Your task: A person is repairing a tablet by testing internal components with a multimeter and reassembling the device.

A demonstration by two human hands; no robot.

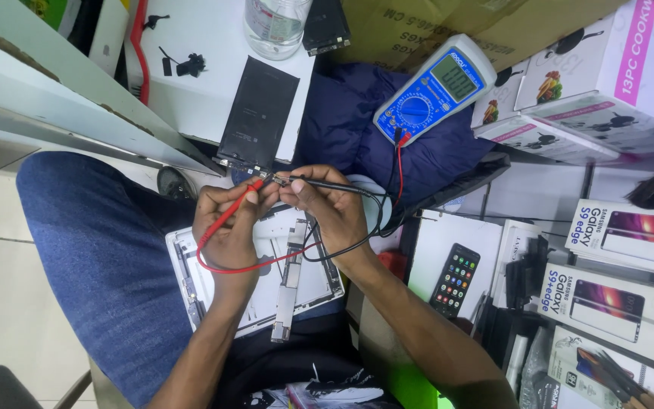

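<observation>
Cluttered with phone boxes [622, 238] and cartons, a repair corner surrounds a seated person in jeans [104, 257]. On a white table [198, 91] lies a flat black battery [257, 113], its lower edge hanging over the table's rim. The left hand [228, 223] is pinched around a red probe [247, 189], the tip pressed at the battery's lower edge. The right hand [327, 204] grips a black probe [297, 180], its tip just beside the red one at the same edge. Red and black leads loop under the hands and run up to a blue multimeter [433, 87] resting on dark blue cloth [350, 129]. An opened tablet shell [266, 280] lies on the lap below the hands. A clear jar [275, 26] stands at the table's far end.
</observation>
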